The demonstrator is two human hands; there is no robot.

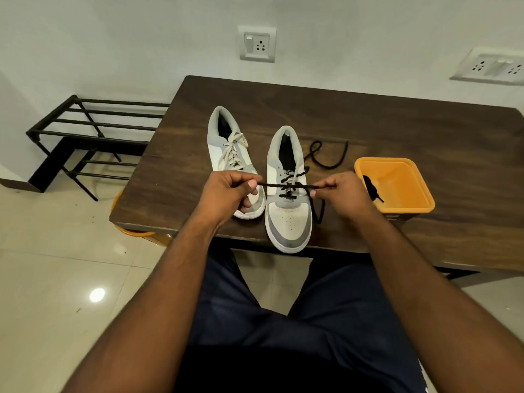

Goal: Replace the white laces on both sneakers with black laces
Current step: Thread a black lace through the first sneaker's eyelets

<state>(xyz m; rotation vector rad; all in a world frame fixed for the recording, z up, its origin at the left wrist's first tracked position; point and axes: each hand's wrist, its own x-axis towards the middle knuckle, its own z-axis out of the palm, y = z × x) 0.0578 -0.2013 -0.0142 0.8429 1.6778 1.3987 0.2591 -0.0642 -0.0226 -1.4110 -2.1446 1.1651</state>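
We see the black lace (286, 186) stretched taut across the near right sneaker (287, 194) at the table's (397, 126) near edge. Our left hand (229, 191) pinches one end and our right hand (340, 194) the other. The left sneaker (231, 154) farther back wears white laces (234, 150). An orange tub (397, 185) sits right.

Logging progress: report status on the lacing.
Left hand and right hand each pinch black lace, taut across right sneaker. Left sneaker still white-laced. Nothing obstructing.
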